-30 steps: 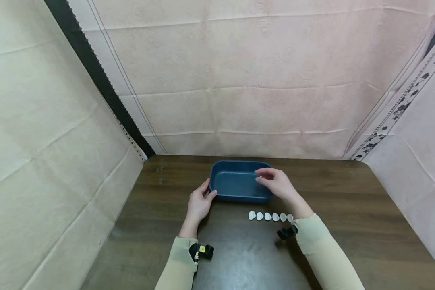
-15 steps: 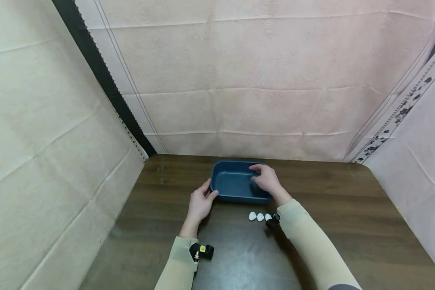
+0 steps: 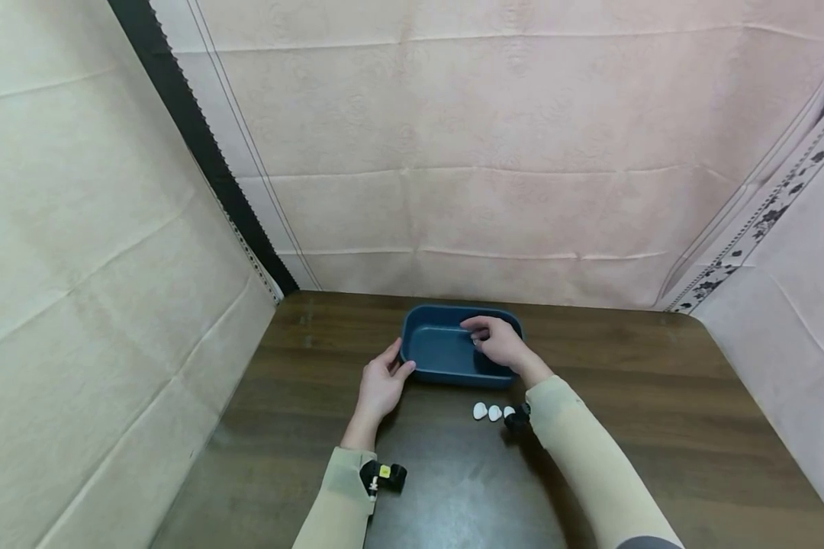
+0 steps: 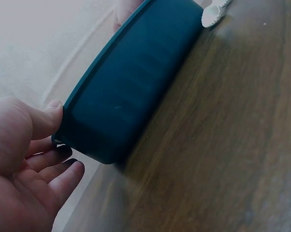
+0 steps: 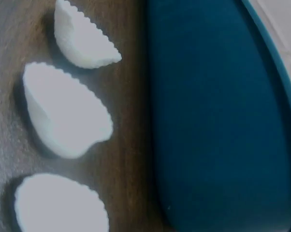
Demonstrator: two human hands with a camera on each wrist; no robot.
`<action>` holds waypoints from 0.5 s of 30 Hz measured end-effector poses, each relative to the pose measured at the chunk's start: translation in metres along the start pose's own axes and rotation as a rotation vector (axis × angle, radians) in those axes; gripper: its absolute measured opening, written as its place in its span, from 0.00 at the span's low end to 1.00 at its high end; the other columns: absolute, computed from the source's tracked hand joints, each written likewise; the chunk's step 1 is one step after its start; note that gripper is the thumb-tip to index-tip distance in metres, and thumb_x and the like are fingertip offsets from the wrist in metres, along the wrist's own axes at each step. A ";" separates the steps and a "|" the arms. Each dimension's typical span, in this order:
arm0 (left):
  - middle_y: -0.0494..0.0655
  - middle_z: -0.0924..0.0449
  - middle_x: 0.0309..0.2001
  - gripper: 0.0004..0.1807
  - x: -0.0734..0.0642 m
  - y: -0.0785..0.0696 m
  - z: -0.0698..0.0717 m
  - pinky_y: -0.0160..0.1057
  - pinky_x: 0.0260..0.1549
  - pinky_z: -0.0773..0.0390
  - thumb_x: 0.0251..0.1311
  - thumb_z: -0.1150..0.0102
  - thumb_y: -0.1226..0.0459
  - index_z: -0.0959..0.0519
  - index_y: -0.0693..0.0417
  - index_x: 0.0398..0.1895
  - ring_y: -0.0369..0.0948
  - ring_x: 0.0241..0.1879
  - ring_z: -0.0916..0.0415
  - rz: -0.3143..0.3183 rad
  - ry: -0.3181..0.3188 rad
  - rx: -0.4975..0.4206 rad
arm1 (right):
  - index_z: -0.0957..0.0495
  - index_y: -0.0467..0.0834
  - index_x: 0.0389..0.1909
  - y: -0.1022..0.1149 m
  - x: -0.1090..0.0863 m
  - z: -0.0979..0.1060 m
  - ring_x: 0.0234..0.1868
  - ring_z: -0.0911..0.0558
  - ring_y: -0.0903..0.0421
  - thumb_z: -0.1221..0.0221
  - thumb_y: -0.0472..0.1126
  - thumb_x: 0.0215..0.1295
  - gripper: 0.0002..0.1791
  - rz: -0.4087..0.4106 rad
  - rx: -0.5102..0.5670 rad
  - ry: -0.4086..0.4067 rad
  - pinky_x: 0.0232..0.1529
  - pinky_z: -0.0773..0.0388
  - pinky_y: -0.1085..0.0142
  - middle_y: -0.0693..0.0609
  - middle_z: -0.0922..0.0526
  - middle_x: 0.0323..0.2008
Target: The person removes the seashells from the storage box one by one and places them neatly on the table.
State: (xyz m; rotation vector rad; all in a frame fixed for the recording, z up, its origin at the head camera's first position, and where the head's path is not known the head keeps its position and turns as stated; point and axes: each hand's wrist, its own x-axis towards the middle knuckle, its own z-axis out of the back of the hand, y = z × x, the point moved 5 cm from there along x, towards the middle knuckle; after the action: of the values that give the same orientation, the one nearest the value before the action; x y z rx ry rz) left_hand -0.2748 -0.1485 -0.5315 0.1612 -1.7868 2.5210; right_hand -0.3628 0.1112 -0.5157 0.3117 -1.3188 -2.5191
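A deep blue rectangular tray [image 3: 453, 377] stands near the back of the wooden table. At its left end, my left hand [image 3: 379, 390] grips the rim, thumb on the near side; the left wrist view shows the thumb [image 4: 51, 113] against the tray's wall. Over the tray's right half is my right hand [image 3: 503, 347], fingers bent, with a small whitish piece, apparently a seashell, between thumb and fingers; it is mostly hidden. In front of the tray lie white scallop-edged seashells [image 5: 68, 113] in a row, partly covered by the right wrist in the head view.
A wooden table [image 3: 302, 427] carries everything. Pale cloth [image 3: 487, 168] hangs behind it and along both sides. A black wrist camera [image 3: 517, 417] sits close above the shell row, and another is on the left wrist.
My right hand has moved left, from the tray's right edge to farther over its inside, its forearm now hiding the right end of the shell row. The left hand keeps its grip.
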 end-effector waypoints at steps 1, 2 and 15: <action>0.56 0.32 0.78 0.32 0.000 0.000 0.000 0.48 0.68 0.25 0.74 0.34 0.66 0.30 0.59 0.79 0.50 0.76 0.33 0.004 -0.001 -0.004 | 0.19 0.41 0.67 0.000 0.000 0.001 0.63 0.19 0.42 0.42 0.24 0.74 0.24 0.000 -0.015 -0.021 0.64 0.19 0.45 0.42 0.19 0.66; 0.57 0.32 0.78 0.32 0.000 0.001 0.000 0.48 0.68 0.25 0.74 0.34 0.66 0.30 0.59 0.79 0.51 0.76 0.33 0.000 -0.001 -0.003 | 0.18 0.41 0.66 -0.001 0.000 0.001 0.63 0.19 0.42 0.42 0.25 0.73 0.23 -0.004 -0.041 -0.042 0.63 0.19 0.45 0.42 0.18 0.65; 0.57 0.32 0.78 0.32 0.002 0.003 -0.001 0.48 0.68 0.25 0.75 0.34 0.66 0.31 0.59 0.79 0.50 0.75 0.33 0.008 0.006 0.014 | 0.12 0.37 0.55 -0.005 0.007 -0.004 0.50 0.18 0.46 0.32 0.37 0.73 0.14 -0.106 -0.281 -0.080 0.58 0.17 0.49 0.42 0.12 0.52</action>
State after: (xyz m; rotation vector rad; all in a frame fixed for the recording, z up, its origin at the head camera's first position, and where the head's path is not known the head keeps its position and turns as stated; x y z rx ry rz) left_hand -0.2776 -0.1485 -0.5348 0.1478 -1.7721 2.5370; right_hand -0.3684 0.1079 -0.5223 0.2273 -0.9788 -2.7866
